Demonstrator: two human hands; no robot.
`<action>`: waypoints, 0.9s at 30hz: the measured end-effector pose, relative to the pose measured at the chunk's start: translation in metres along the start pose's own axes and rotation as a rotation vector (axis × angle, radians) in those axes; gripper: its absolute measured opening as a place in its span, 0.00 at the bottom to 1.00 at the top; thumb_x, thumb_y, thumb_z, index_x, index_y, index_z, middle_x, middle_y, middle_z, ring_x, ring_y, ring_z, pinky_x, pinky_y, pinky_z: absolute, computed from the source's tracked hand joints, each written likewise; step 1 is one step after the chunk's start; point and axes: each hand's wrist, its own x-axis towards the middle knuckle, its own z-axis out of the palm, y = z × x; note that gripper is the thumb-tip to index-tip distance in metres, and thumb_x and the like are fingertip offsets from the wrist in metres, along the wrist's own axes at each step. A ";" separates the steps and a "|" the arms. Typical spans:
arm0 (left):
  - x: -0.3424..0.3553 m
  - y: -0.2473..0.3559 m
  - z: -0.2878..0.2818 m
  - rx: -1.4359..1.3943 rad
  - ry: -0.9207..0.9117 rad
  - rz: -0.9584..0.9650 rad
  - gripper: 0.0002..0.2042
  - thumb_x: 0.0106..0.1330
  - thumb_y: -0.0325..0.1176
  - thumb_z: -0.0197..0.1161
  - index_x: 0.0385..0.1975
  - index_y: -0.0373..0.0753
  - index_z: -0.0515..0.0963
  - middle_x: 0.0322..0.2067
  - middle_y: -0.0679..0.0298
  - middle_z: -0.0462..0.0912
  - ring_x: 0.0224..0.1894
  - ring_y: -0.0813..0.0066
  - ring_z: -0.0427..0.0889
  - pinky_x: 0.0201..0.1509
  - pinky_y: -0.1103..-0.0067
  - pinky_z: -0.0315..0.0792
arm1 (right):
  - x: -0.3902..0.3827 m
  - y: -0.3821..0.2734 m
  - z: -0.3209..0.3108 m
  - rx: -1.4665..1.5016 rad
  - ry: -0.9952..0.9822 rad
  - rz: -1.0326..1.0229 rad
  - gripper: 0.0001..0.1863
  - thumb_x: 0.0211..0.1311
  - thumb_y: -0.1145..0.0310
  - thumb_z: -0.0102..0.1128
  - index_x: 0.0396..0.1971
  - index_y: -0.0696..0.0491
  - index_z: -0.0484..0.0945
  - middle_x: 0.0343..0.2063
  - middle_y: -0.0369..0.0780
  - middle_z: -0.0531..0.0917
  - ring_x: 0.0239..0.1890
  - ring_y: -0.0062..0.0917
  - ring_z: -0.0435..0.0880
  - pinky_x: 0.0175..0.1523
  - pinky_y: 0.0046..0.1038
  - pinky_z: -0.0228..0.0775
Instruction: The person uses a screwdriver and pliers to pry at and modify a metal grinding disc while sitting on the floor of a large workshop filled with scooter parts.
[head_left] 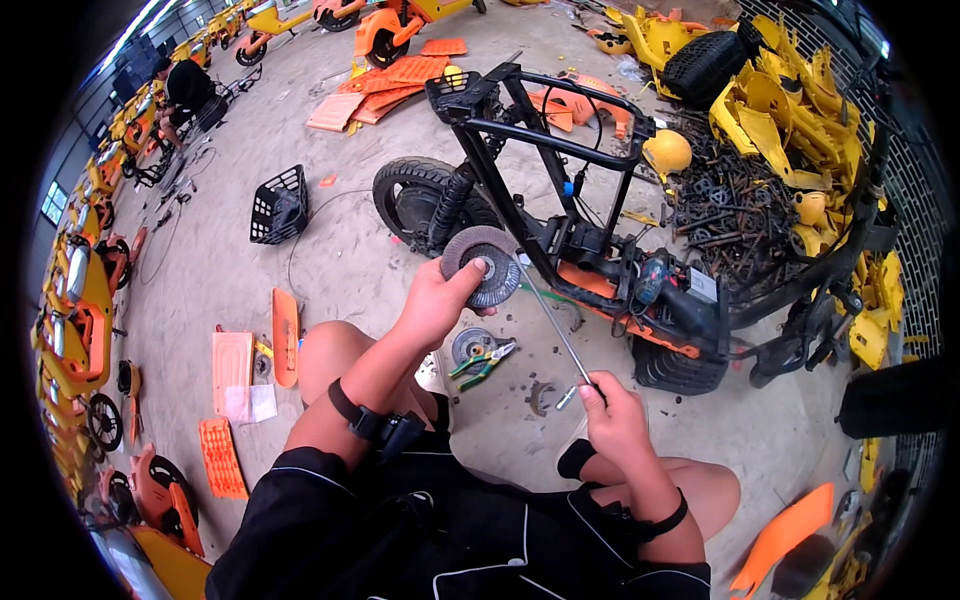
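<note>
The left hand (pixel 438 290) was closed on a round grey disc (pixel 497 275), with its thumb on the front. The right hand (pixel 617 418) was wrapped around one end of a long metal rod (pixel 552 320). The hands were apart, and the rod slanted from the right hand up toward the disc.

Some of the work looked done. The disc was loose from any bike, and the black bike frame (pixel 575 153) past both hands was mostly bare. A round metal part (pixel 467 345) and green pliers (pixel 483 367) lay on the floor below the left hand, and a curved piece (pixel 541 399) lay just left of the right hand. Some seemed left, too: a black wheel (pixel 408 180) was on the frame, just beyond the left hand, and an orange strip (pixel 655 337) was on it beyond the right hand.

The disc's back was hidden, and so were most of the left fingers behind it. The right fist covered part of the rod. I could not tell if the rod's far tip touched the disc. Far left of the hands, the dark picture edge cut off some bikes.
</note>
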 end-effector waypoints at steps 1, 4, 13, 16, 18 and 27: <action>0.000 -0.001 0.005 -0.028 0.009 0.009 0.14 0.74 0.35 0.56 0.51 0.31 0.77 0.38 0.61 0.84 0.32 0.74 0.84 0.32 0.76 0.82 | 0.000 0.003 0.004 0.065 -0.032 0.028 0.11 0.75 0.61 0.51 0.42 0.53 0.77 0.19 0.38 0.80 0.22 0.25 0.81 0.25 0.30 0.69; -0.006 -0.018 0.020 -0.041 -0.057 -0.093 0.15 0.74 0.34 0.57 0.53 0.31 0.77 0.43 0.60 0.83 0.37 0.72 0.84 0.33 0.73 0.84 | 0.010 -0.009 0.014 0.836 0.061 0.265 0.14 0.78 0.58 0.45 0.40 0.53 0.73 0.16 0.33 0.75 0.19 0.17 0.76 0.20 0.23 0.65; 0.006 -0.013 0.000 -0.157 0.117 -0.106 0.14 0.73 0.36 0.57 0.49 0.31 0.77 0.38 0.61 0.84 0.35 0.74 0.84 0.33 0.75 0.82 | 0.013 -0.025 -0.044 0.636 -0.097 0.298 0.11 0.78 0.62 0.47 0.45 0.54 0.73 0.18 0.33 0.71 0.16 0.16 0.69 0.23 0.20 0.62; 0.000 -0.007 0.008 -0.166 0.089 -0.102 0.14 0.74 0.36 0.57 0.49 0.32 0.77 0.39 0.61 0.83 0.34 0.74 0.84 0.32 0.75 0.82 | 0.007 -0.024 -0.036 0.249 -0.096 0.154 0.12 0.75 0.61 0.54 0.43 0.55 0.77 0.21 0.37 0.78 0.20 0.20 0.75 0.27 0.27 0.69; 0.000 -0.004 0.006 -0.172 0.088 -0.090 0.14 0.74 0.37 0.57 0.49 0.32 0.76 0.39 0.60 0.83 0.34 0.74 0.84 0.32 0.75 0.82 | 0.002 -0.034 -0.036 -0.031 0.013 0.030 0.10 0.71 0.62 0.57 0.42 0.53 0.79 0.25 0.41 0.83 0.24 0.33 0.81 0.31 0.35 0.72; 0.004 -0.002 0.007 0.001 0.041 -0.010 0.14 0.75 0.35 0.57 0.47 0.29 0.77 0.35 0.60 0.84 0.28 0.74 0.83 0.30 0.77 0.80 | 0.001 -0.026 -0.040 -0.427 0.191 -0.179 0.09 0.66 0.64 0.61 0.42 0.50 0.80 0.25 0.42 0.81 0.27 0.42 0.82 0.30 0.41 0.73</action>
